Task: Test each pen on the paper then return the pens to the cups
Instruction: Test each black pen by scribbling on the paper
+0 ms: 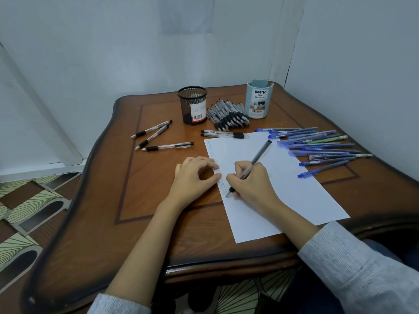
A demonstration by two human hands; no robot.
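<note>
The pen point(251, 168) being tested is in the right hand point(251, 184). The fingers point(235, 177) are curled tight round it, low down near the tip. The tip touches the paper point(283, 189) close to its left edge, at the bottom of a row of small dark marks.

The left hand point(192, 175) holds nothing. Its fingers are bent loosely and the fingertips rest on the left edge of the paper.

To do this step well, I think the mark should be short and light, just under the last one, so there is room for more. Press the paper flat with the left hand so it does not slide. Look to see if ink comes out.

Left of the paper lie three black pens point(154, 137) on the desk point(147, 189). Just above the paper lie two more pens point(223, 134). Farther above it are a black mesh cup point(192, 105), a pile of black pens point(229, 116) and a light blue cup point(258, 100). At the paper's top right corner is a spread of blue pens point(322, 148). No pens show sticking out of the cups, so a lot of the job looks left to do.
</note>
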